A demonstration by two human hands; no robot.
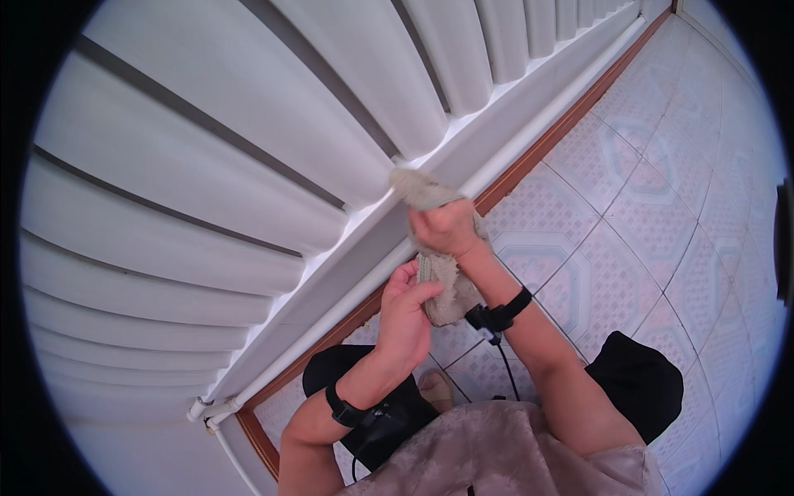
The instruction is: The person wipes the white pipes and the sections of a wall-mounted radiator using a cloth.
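Observation:
In both of my hands is a beige cleaning cloth (pixel 441 288) with a greenish edge. My right hand (pixel 445 226) is closed in a fist around its upper part, and a bunched end stands out up and to the left, close to the lower ends of a white radiator's sections (pixel 360 155). Below it, my left hand (pixel 406 304) pinches the hanging lower part between thumb and fingers. Whether the cloth touches the radiator, I cannot tell. Each wrist wears a black strap with a small device.
A white pipe (pixel 335 330) runs along the wall below the radiator, joining pipe fittings (pixel 214 412) at the lower left. Beneath it is a brown baseboard (pixel 546 156). Patterned tiles (pixel 645 248) cover the floor. A cable hangs from the right wrist device beside my knees.

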